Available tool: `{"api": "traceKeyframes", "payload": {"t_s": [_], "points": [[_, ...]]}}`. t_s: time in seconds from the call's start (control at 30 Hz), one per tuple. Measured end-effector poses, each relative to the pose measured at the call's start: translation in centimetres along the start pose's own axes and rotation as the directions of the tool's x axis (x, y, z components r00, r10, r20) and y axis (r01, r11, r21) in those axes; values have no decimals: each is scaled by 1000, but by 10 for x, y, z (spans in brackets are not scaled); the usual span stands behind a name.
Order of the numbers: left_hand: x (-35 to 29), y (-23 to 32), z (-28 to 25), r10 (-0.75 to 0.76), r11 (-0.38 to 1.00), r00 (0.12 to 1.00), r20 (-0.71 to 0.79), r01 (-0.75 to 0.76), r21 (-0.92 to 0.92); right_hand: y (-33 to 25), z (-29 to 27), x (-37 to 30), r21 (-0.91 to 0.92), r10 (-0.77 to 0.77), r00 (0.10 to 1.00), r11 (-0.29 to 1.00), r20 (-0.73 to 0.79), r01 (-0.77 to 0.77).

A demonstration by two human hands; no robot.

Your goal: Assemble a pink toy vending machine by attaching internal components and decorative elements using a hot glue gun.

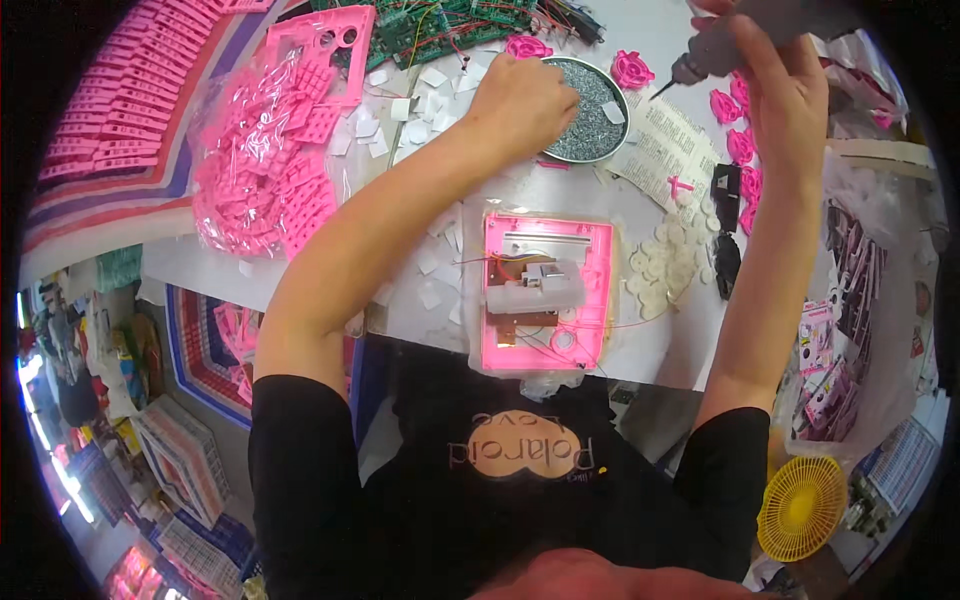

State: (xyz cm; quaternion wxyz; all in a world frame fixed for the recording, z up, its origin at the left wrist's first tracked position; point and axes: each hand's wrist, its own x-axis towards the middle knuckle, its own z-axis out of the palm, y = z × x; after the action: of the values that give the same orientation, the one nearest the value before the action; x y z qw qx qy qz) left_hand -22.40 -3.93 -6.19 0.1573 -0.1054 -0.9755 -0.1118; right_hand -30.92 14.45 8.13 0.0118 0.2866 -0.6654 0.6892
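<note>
My left hand (522,104) rests at the left edge of a round tin (625,139), fingers curled in toward the small grey screws (585,132) that fill it. The fingertips are hidden, so what they pinch does not show. Up at the far right, my right hand (788,105) grips a grey electric screwdriver (718,48); its thin bit points down and left, apart from the tin. In front of my body lies an open pink plastic housing (600,262), with a white plastic mechanism (540,290), a brown board and loose wires inside. Neither hand touches it.
White square pieces (428,118) lie scattered left of the tin. Pink parts fill a clear bag (262,150) farther left. Green circuit boards (440,32) are heaped at the back. Right of the housing are whitish discs (665,262), a printed sheet (668,140) and pink rosette-shaped parts (632,70).
</note>
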Motion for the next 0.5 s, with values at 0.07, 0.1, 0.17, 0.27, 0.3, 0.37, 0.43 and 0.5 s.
{"api": "traceKeyframes", "payload": {"t_s": [0.07, 0.1, 0.17, 0.27, 0.3, 0.37, 0.43, 0.5], "points": [[0, 0, -7, -17, 994, 999, -32, 13, -108, 1, -16, 4, 46, 36, 973, 998, 230, -47], [-3, 3, -11, -31, 978, 998, -58, 18, -208, 3, -20, 2, 99, 41, 944, 992, 326, -77], [-15, 14, -22, -29, 943, 995, -98, -5, -333, 21, -22, -19, 333, -31, 893, 933, 449, -135], [-60, 41, -59, 16, 919, 991, -131, -66, -389, 19, -5, -62, 608, -182, 887, 783, 424, -130], [-77, 47, -72, 24, 919, 993, -117, -68, -389, 9, 4, -77, 594, -129, 937, 799, 325, -96], [-104, 53, -86, 3, 915, 998, -57, -26, -402, 0, 8, -98, 614, -114, 955, 785, 275, -83], [-120, 59, -94, -41, 918, 998, -48, 19, -397, -5, 11, -111, 635, -110, 957, 768, 267, -88], [-130, 64, -97, -100, 921, 990, -101, 54, -386, -9, 11, -120, 629, -110, 954, 772, 279, -94]]}}
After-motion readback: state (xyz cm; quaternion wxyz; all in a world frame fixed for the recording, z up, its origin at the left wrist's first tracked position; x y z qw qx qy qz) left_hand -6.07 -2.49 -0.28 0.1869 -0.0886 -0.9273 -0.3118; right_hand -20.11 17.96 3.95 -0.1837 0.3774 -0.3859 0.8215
